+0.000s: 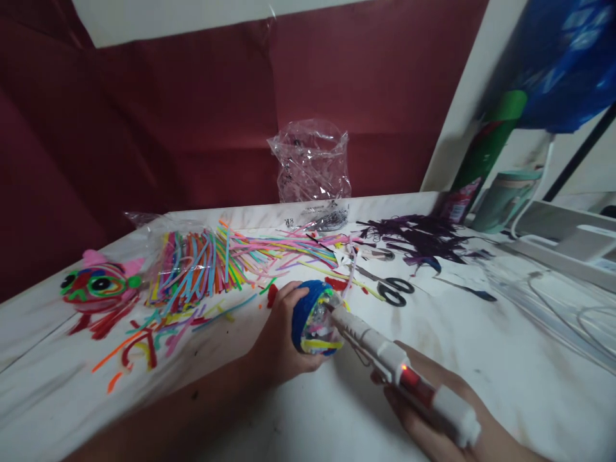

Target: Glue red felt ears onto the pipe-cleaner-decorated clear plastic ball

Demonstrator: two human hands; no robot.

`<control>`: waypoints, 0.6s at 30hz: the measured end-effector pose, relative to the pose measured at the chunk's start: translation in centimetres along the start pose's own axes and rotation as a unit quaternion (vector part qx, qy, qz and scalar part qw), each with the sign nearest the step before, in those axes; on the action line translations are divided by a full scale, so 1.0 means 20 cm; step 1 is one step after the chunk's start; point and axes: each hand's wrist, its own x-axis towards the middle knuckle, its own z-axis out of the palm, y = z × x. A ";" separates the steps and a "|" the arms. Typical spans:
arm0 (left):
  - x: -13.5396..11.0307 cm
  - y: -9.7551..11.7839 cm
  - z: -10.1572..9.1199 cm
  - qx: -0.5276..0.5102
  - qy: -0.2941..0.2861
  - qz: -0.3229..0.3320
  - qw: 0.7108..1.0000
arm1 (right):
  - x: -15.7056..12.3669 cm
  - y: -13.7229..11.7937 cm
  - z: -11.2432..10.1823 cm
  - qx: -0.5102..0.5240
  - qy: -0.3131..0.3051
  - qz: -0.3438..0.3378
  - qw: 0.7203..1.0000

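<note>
My left hand (278, 340) is wrapped round a ball (314, 317) covered in blue pipe cleaner, its open face showing mixed coloured bits. A white glue gun (385, 353) with a small red light lies in my right hand (433, 410), which is closed on its handle. The gun's tip touches the top of the ball's coloured face. Both hands hover just above the white table (481, 359).
A heap of coloured pipe cleaners (212, 263) in a clear bag lies to the left, with a red and green pipe-cleaner creature (99, 289) beyond it. Black scissors (397, 290), dark purple scraps (418, 237), a crumpled clear bag (312, 163) and a green can (474, 160) stand behind.
</note>
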 end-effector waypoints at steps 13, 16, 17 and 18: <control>0.00 0.00 0.00 0.007 0.004 0.003 1.000 | 0.00 0.00 0.00 0.004 -0.003 0.018 1.000; 0.00 0.00 0.00 0.008 0.003 0.006 1.000 | 0.01 0.00 0.00 0.009 -0.006 0.019 1.000; 0.00 0.00 0.00 0.008 0.003 0.008 1.000 | 0.01 0.00 0.00 0.011 -0.003 0.023 1.000; 0.00 0.00 0.00 0.008 0.003 0.011 1.000 | 0.01 0.00 0.00 0.012 0.000 0.024 1.000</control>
